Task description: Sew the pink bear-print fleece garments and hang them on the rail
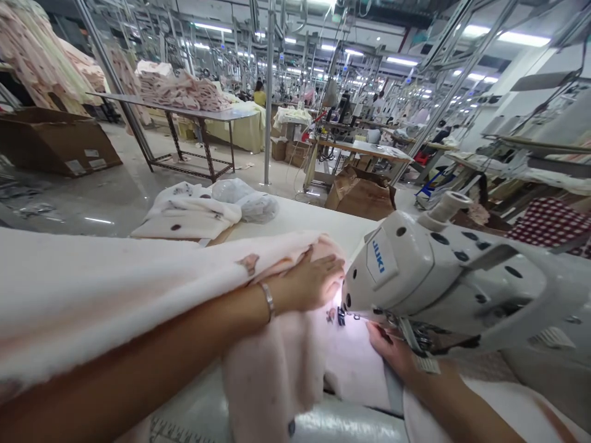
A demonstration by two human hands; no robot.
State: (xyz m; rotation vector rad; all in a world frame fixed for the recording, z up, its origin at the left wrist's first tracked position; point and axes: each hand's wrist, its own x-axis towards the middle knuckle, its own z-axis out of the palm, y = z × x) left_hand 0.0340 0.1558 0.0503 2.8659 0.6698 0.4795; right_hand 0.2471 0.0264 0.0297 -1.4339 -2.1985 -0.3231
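A pale pink fleece fabric (138, 289) lies across the white sewing table (318, 218) and runs under the needle of a white sewing machine (438, 271). My left hand (309, 283), with a bracelet at the wrist, lies flat on the fabric just left of the needle, fingers stretched out. My right hand (392, 351) rests on the fabric under the machine head, right of the needle; the machine hides most of its fingers.
Folded pale garments (189, 212) and a plastic bag (244, 197) lie at the table's far edge. Cardboard boxes (362, 194) stand beyond it. A metal table stacked with pink fabric (180, 92) is at the back left, and other sewing stations with people further back.
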